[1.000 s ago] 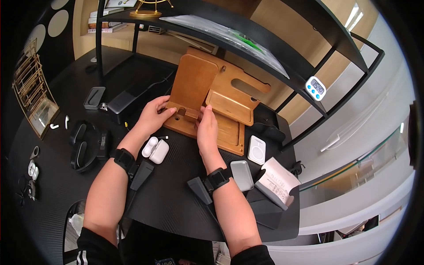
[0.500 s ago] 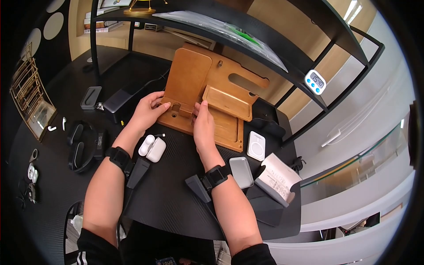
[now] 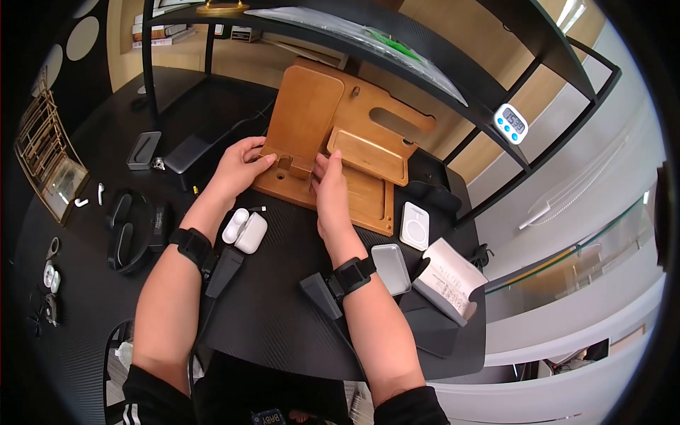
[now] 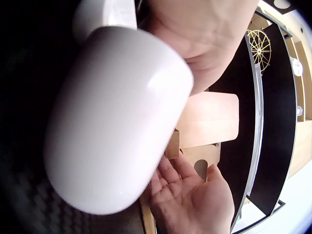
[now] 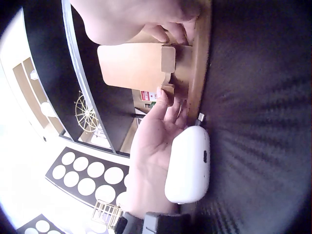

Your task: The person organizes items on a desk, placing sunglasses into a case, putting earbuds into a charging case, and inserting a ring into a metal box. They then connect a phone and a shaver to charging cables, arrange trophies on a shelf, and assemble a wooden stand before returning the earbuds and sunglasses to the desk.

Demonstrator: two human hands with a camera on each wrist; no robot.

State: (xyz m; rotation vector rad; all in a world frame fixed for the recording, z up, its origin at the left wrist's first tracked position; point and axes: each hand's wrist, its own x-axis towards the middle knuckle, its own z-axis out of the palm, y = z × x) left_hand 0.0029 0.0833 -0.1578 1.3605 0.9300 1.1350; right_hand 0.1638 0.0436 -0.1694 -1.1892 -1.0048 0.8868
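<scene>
A brown wooden docking stand point(image 3: 304, 110) stands on the black desk, its broad back panel leaning behind a notched ledge point(image 3: 283, 168). My left hand point(image 3: 239, 170) pinches the ledge's left end, thumb on top, as the right wrist view also shows the thumb point(image 5: 162, 95) there. Beside the ledge's right end is my right hand point(image 3: 331, 195), its fingers loosely extended and touching the wood; its palm faces the left wrist camera. Right of it, a raised wooden tray point(image 3: 368, 156) overlaps the lower base. A white earbud case point(image 3: 249, 232) with its lid up lies between my forearms.
At right lie a white magnetic power bank point(image 3: 415, 225), a white box tray point(image 3: 391, 268) and an opened carton point(image 3: 450, 280). Left are black headphones point(image 3: 124, 237), a dark power bank point(image 3: 191, 156) and loose earbuds point(image 3: 100, 193). A black shelf point(image 3: 418, 78) with a timer point(image 3: 511, 124) spans above.
Everything has shifted slightly in the view as the head moved. Both hands stay at the ledge of the docking stand. The timer has gone from 15:40 to 15:39.
</scene>
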